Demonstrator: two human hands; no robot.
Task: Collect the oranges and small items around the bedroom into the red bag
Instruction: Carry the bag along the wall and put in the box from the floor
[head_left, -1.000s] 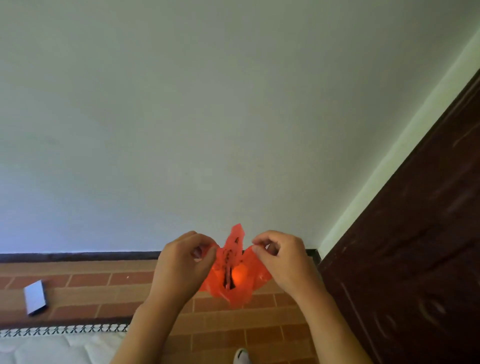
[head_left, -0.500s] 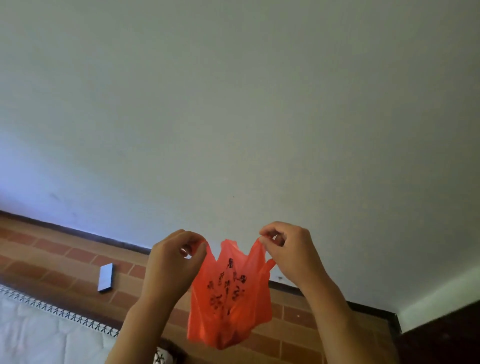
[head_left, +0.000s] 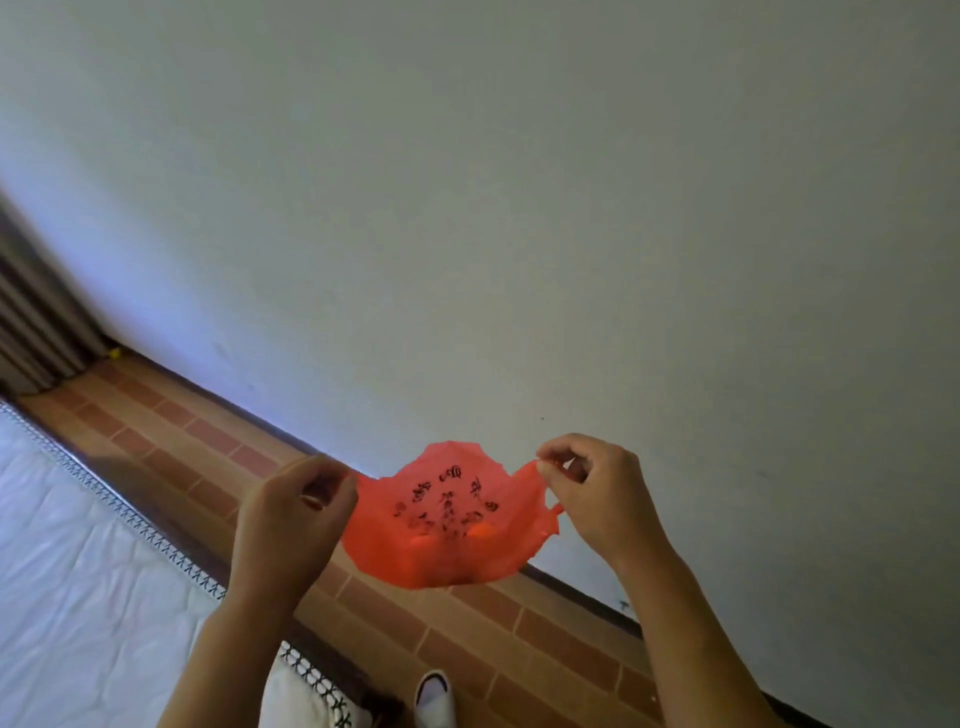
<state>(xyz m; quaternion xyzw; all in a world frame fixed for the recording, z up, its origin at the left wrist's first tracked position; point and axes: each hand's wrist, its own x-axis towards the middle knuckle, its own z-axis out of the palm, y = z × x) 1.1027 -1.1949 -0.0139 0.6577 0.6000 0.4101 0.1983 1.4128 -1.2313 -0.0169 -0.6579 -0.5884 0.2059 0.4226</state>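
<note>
A: Where's the bag (head_left: 447, 525)?

B: I have it stretched above the floor (head_left: 218, 452), left hand (head_left: 291, 519) and right hand (head_left: 597, 493) each pinching a handle.

A: Handling?

B: Thin, light, probably tearable. I'd grip the handles only.

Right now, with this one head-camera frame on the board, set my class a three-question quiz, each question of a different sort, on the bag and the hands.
1. True or false: the red bag lies on the brick-pattern floor.
2. Multiple choice: how is the bag held? A) by the left hand alone B) by the right hand alone C) pinched by both hands, stretched between them.
3. Fill in: the white mattress lies to the person's ____ side.

Key: 1 false, it is held up in the air; 2 C; 3 left.
</note>
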